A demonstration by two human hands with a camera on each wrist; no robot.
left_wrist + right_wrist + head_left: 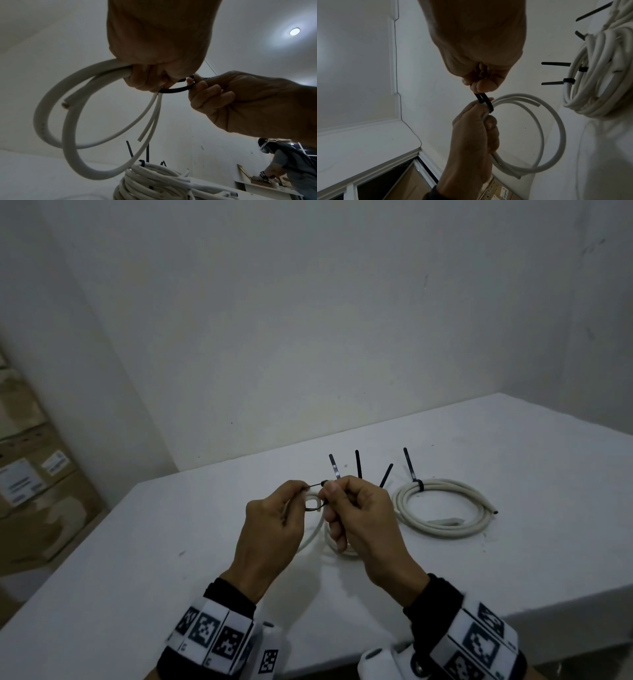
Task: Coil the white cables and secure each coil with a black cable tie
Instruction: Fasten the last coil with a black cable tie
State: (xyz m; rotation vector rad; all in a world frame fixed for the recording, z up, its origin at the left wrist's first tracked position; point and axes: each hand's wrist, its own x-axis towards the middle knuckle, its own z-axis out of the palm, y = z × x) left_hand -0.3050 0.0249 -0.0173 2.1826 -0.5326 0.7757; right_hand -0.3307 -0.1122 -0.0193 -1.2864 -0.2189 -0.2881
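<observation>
Both hands are raised over the white table (137, 594). My left hand (301, 488) grips a small white cable coil (51, 115), which hangs below the fingers (553, 135). A black cable tie (313, 497) loops around the gripped strands (175, 90). My right hand (329, 491) pinches the tie (481, 99) between thumb and fingers right beside the left hand. A finished white coil (445, 510) with a black tie on it lies on the table to the right.
Three loose black ties (358, 463) lie on the table behind the hands. Cardboard boxes (34, 474) stand against the left wall. Another person (283, 162) bends over a distant table. The near table edge runs at the lower right.
</observation>
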